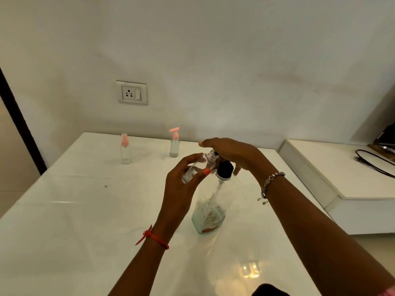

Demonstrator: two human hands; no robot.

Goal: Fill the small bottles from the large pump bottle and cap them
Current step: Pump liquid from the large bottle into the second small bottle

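The large clear pump bottle (210, 212) stands on the white table (85, 210), with pale liquid low inside and a black pump collar on top. My right hand (233, 154) lies flat over the pump head, hiding it. My left hand (183, 180) holds a small clear open bottle (198, 167), tilted, its threaded neck up against the pump spout under my right hand. Two other small bottles stand at the back: one with a pink spray cap (125, 149) and one with a pink pump cap (174, 143).
A wall socket (132, 92) sits above the table's far edge. To the right is a lower white shelf (342, 178) with a black cable (374, 163). A dark vertical frame (21, 124) runs along the left.
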